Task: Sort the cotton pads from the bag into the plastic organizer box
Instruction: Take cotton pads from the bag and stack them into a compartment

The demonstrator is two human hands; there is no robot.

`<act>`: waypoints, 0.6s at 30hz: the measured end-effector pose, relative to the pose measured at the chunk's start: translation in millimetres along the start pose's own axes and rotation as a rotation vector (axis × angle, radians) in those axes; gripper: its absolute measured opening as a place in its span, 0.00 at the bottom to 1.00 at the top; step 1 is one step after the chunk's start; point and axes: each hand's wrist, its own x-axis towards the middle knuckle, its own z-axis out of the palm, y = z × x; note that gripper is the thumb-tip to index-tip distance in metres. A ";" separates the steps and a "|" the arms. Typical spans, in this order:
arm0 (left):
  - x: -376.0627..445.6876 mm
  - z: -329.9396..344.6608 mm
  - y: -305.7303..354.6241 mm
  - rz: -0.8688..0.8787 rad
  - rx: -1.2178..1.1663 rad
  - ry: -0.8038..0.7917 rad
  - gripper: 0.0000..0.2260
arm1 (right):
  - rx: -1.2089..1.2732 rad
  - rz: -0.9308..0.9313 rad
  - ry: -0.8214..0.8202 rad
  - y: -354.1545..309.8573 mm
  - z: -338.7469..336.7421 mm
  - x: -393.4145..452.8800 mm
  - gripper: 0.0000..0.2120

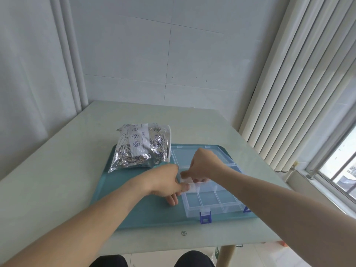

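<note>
On the left of the teal tray (134,216) I see the foil bag (141,149), crinkled and slumped, lying just beside the open organizer box (212,201); whether more pads remain inside it I cannot tell. My left hand (165,183) rests against the box's left wall, thumb on its rim, fingers fairly straight, steadying it. My right hand (202,164) has its grip pinched on a white cotton pad (187,180) over a back-left compartment. I judge the pad very light, soft and floppy, so an edge pinch with fingertips suits it, and it may cling to skin on release. The box is thin clear plastic, likely to slide if nudged. The front compartments look empty.
</note>
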 end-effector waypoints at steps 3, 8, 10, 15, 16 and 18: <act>0.7 -0.8 -0.9 -0.006 -0.040 -0.012 0.23 | 0.024 0.034 -0.042 2.5 -3.1 0.2 0.20; -8.9 -15.9 0.2 0.000 0.025 0.112 0.17 | -0.046 0.029 -0.048 9.5 -3.0 2.3 0.16; -7.5 -23.1 1.0 0.055 0.086 0.354 0.12 | -0.088 -0.012 -0.048 6.6 3.1 1.2 0.11; -2.7 -63.8 -17.2 0.376 0.108 1.017 0.06 | -0.103 -0.057 -0.015 10.5 -14.7 -1.2 0.12; 1.4 -73.8 -28.6 0.330 0.181 1.082 0.09 | -0.098 -0.071 0.020 9.8 -23.6 -0.7 0.12; 8.9 -87.1 -53.7 0.046 0.260 1.072 0.16 | -0.001 -0.109 0.108 3.8 -38.5 3.4 0.10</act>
